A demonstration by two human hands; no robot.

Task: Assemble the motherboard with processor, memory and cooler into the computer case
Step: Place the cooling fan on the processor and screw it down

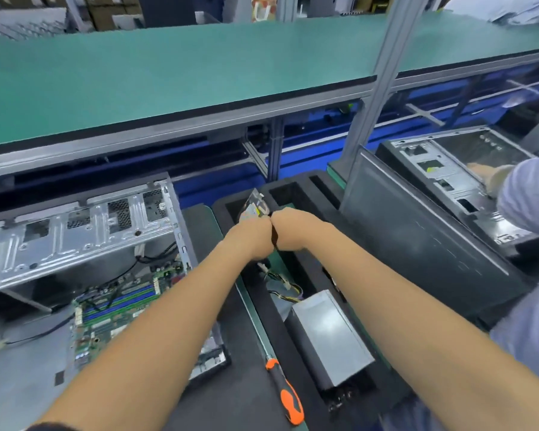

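An open computer case [84,231] lies on its side at the left, with a green motherboard [119,309] carrying blue memory slots inside it. Both my hands meet over a black foam tray [296,194] in the middle. My left hand [249,237] and my right hand [290,228] are curled side by side round a small part in a clear antistatic bag [254,206], which sticks up behind the knuckles. What the bag holds is not clear.
A silver power supply [330,337] with loose cables lies in the tray nearer me. An orange-handled screwdriver [285,390] lies beside it. A dark side panel [417,237] leans at right. Another person's gloved hand [489,175] works at a second case [442,175]. A green shelf [199,70] overhangs.
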